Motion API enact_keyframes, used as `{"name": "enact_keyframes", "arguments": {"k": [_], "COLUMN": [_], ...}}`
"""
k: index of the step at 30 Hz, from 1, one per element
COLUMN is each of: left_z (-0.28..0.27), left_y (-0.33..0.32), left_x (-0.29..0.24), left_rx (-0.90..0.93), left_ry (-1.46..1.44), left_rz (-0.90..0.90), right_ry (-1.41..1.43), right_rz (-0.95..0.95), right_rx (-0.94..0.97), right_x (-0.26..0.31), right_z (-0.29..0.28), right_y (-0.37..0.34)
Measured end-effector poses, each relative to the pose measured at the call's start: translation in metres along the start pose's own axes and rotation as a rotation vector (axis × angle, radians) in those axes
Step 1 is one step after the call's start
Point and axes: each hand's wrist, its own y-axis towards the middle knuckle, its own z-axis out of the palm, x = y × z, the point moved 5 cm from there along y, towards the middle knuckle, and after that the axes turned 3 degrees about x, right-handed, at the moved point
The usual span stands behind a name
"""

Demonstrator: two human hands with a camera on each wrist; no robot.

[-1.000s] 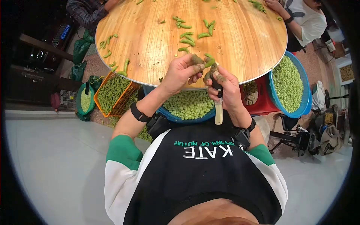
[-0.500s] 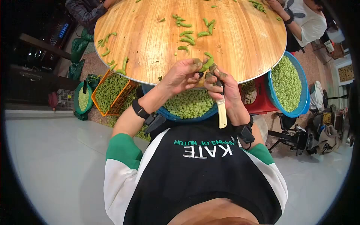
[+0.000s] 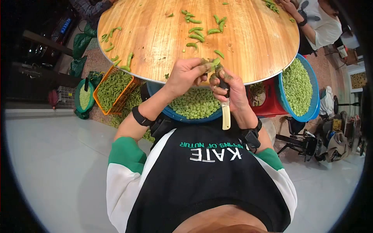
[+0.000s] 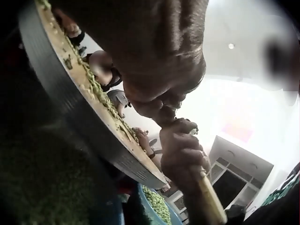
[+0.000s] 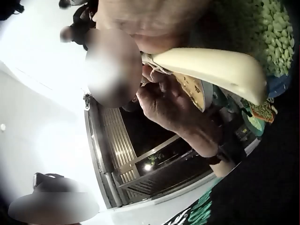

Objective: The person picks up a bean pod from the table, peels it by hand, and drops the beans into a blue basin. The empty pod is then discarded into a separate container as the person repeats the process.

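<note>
In the head view, the left hand [image 3: 185, 76] pinches a green pod [image 3: 215, 62] between thumb and fingers, close to the table's near edge. Beside it, almost touching, the right hand [image 3: 232, 89] has its fingers curled round a knife whose cream handle [image 3: 226, 116] points back toward the body. That handle [image 5: 211, 70] crosses the right wrist view, with the left hand [image 5: 171, 105] beyond it. Fingers hide much of the pod and the knife's front part. A blue basin of shelled beans [image 3: 195, 104] sits beneath both hands.
Whole pods [image 3: 196, 34] lie scattered on the round wooden table [image 3: 155, 35]. An orange crate of pods [image 3: 112, 89] stands at left, near a green basin [image 3: 84, 99]. At right are a red stool [image 3: 272, 97] and a blue basin of beans [image 3: 298, 87]. Other people sit across the table.
The pod between the hands shows less than before, and a separate pod now lies on the table just beyond them. The knife handle has swung slightly left.
</note>
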Motion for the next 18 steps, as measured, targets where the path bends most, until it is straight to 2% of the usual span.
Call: {"name": "enact_keyframes", "arguments": {"k": [1,3,5,8,9,10,11,12,13,14,15,16,18], "left_z": [0.002,0.0,0.0,0.0,0.003,0.005,0.006,0.009,0.01,0.012,0.012,0.013,0.019], "left_y": [-0.001,-0.004,-0.006,-0.012,-0.014,-0.015,-0.017,-0.018,-0.018,-0.019,-0.021,-0.023,-0.029], "left_x": [0.0,0.002,0.014,0.015,0.014,0.013,0.012,0.016,0.013,0.008,0.006,0.008,-0.003], "left_rx": [0.03,0.055,0.145,0.133,0.129,0.081,0.034,0.032,0.022,0.013,-0.01,-0.012,-0.083], "left_ry": [0.007,0.01,-0.37,-0.391,-0.392,-0.232,-0.071,-0.072,0.15,0.373,0.553,0.552,0.777], "left_rz": [-0.046,-0.092,-0.259,-0.28,-0.277,-0.24,-0.205,-0.206,-0.068,0.073,0.132,0.131,0.47], "right_ry": [-0.002,-0.338,-0.343,-0.403,-0.464,-0.465,-0.592,-0.718,-0.718,-0.873,-1.025,-1.025,-1.495], "right_rz": [0.002,-0.083,-0.057,-0.047,-0.061,-0.058,-0.078,-0.099,-0.097,-0.261,-0.429,-0.427,-0.568], "right_rx": [-0.001,-0.115,-0.107,-0.104,-0.11,-0.106,-0.159,-0.215,-0.214,-0.239,-0.263,-0.261,-0.194], "right_x": [-0.001,0.003,0.005,0.002,0.002,0.002,0.003,0.004,0.002,0.007,0.012,0.014,0.021], "right_z": [0.001,0.001,0.001,0.0,-0.001,-0.001,-0.003,-0.004,-0.003,0.002,0.008,0.005,0.01], "right_y": [-0.002,-0.006,-0.008,-0.009,-0.008,-0.007,-0.007,-0.007,-0.005,-0.003,-0.003,-0.003,-0.004]}}
